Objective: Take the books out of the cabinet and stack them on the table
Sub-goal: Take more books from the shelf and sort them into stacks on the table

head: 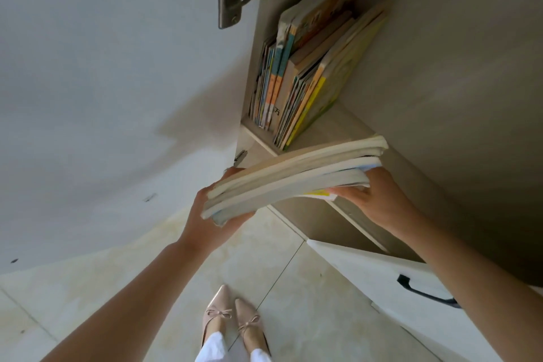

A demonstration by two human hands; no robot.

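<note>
At frame centre both hands — left hand (205,214), right hand (379,200) — grip a stack of books (293,176) hiding their fingers, below the cabinet (440,67) shelf's remaining books (302,73).

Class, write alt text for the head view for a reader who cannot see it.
Both hands, left and right, hold a bundle of books by its ends before an open cabinet. More books stand on its shelf.
</note>
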